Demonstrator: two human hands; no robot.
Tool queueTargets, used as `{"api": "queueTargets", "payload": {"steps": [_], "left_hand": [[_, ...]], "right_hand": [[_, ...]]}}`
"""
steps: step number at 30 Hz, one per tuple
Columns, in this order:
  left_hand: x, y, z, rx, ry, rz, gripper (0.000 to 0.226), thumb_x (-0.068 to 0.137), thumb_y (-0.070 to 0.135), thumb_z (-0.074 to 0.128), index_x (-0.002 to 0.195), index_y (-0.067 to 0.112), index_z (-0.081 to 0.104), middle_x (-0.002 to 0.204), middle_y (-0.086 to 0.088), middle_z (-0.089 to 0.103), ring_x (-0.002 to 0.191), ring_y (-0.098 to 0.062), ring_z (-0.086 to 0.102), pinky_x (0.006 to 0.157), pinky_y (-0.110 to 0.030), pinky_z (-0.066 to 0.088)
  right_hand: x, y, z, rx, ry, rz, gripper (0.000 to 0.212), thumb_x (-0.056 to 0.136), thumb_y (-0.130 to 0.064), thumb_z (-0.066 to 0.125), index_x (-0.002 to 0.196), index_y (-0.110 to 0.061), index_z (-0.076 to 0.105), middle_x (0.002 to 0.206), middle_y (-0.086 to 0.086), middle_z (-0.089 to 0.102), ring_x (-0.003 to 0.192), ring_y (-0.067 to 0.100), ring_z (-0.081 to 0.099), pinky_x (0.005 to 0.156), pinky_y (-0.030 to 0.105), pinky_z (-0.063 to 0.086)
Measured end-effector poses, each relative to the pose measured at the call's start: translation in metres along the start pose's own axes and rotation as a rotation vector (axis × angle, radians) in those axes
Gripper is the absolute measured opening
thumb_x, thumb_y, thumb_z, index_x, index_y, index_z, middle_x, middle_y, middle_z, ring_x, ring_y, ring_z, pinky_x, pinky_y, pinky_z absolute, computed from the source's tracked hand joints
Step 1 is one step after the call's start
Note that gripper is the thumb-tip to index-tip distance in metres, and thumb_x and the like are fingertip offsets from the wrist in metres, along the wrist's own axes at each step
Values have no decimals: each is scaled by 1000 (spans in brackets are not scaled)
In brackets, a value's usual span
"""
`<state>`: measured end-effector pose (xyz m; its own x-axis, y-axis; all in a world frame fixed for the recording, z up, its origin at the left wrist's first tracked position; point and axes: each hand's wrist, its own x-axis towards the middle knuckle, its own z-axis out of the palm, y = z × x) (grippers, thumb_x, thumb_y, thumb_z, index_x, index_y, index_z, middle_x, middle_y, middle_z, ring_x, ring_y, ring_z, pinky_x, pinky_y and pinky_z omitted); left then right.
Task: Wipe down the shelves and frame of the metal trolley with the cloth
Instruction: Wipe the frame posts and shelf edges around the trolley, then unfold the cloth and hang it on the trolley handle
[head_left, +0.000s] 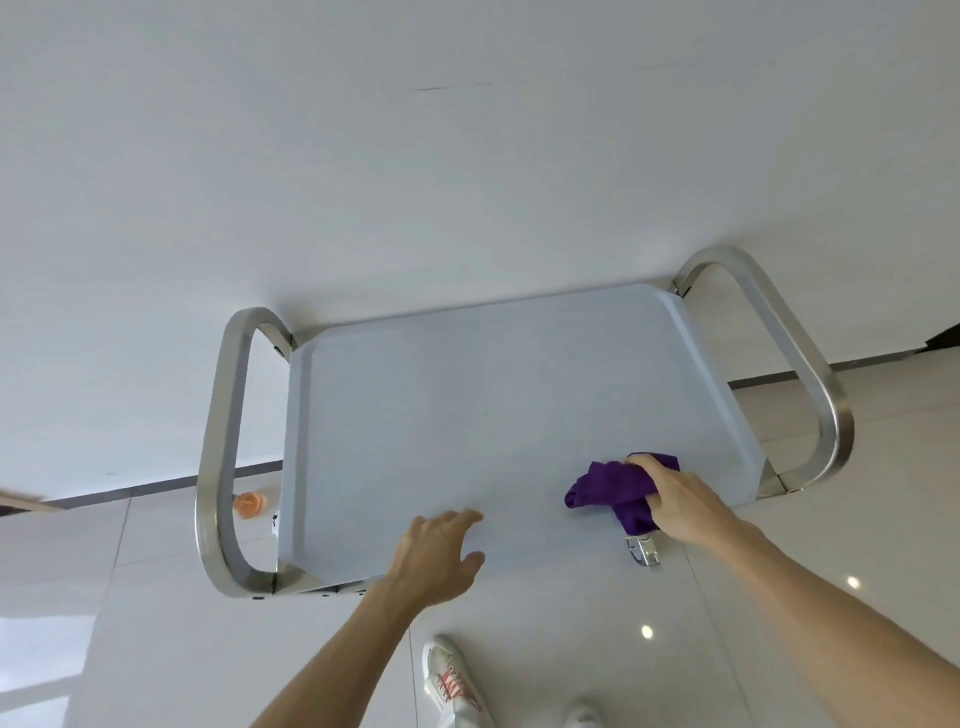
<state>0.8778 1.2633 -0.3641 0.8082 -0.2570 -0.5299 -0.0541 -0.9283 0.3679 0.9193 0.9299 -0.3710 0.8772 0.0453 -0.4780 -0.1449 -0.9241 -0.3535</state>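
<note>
A metal trolley stands against a white wall, seen from above. Its pale top shelf (467, 395) fills the middle of the view, with a steel handle loop at the left end (223, 447) and another at the right end (810, 364). My right hand (680, 504) is shut on a crumpled purple cloth (608, 488) that lies on the shelf near its front right corner. My left hand (436, 551) rests on the front edge of the shelf, fingers spread, holding nothing. The lower shelves are hidden under the top one.
An orange object (248, 504) lies on the tiled floor by the trolley's left end. A caster (644, 551) shows below the front edge. My white shoes (452, 686) stand close to the trolley. The wall is directly behind it.
</note>
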Motion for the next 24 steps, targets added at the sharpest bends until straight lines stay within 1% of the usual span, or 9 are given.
{"api": "queueTargets", "payload": {"steps": [2,4,6,10,12,18,20,22,24], "left_hand": [[5,3,-12,-219,48,-24,41,98,35,53,139,27,50,136,3,58,110,-17,61,98,-30,46],[5,11,-23,-466,119,-79,31,98,31,56,128,27,57,127,4,62,94,-8,65,81,-19,49],[2,22,-34,-620,138,-114,29,97,38,57,125,30,59,123,8,63,91,-3,65,73,-15,47],[-10,56,-56,-997,16,-101,48,87,61,62,128,38,52,123,12,61,100,-10,67,86,-34,58],[-16,74,-67,-1224,-6,-92,56,80,64,68,127,39,51,124,7,62,102,-14,69,87,-41,60],[-22,97,-92,-1795,118,-20,54,85,39,74,129,14,57,126,-14,67,112,-38,66,92,-56,54],[-24,92,-101,-1884,165,14,52,82,31,76,124,8,56,128,-20,63,114,-43,63,93,-59,53],[-27,86,-108,-1940,189,76,42,80,26,77,117,13,60,130,-21,61,116,-44,61,92,-60,51],[-30,82,-115,-1954,203,144,39,80,23,75,116,16,61,130,-20,60,116,-43,61,91,-59,51]], "right_hand": [[-1,-6,-5,83,55,-2,48,88,1,46,125,-29,54,101,-9,61,96,21,61,75,26,45],[-5,-17,-10,195,116,-29,46,85,4,48,119,-26,58,100,-7,64,96,18,62,73,14,42],[-11,-35,-16,282,177,-101,44,85,4,53,118,-24,61,102,-6,64,95,13,61,77,4,39],[-28,-81,-37,443,272,-285,41,86,0,62,119,-24,64,109,-13,65,101,-1,60,85,3,40],[-38,-103,-50,516,304,-372,40,87,-4,65,119,-27,65,113,-18,64,106,-3,59,88,7,44],[-55,-137,-80,688,187,-603,47,80,-15,79,122,-30,63,126,-11,57,121,11,56,93,22,51],[-55,-142,-95,905,141,-524,48,79,-29,81,122,-34,61,128,-10,57,122,11,57,89,23,54],[-52,-147,-110,1110,102,-339,52,76,-51,78,123,-38,60,131,-12,58,120,5,58,83,22,56],[-46,-151,-120,1217,-50,-246,53,80,-60,72,122,-30,63,129,-8,63,116,5,62,85,29,58]]}}
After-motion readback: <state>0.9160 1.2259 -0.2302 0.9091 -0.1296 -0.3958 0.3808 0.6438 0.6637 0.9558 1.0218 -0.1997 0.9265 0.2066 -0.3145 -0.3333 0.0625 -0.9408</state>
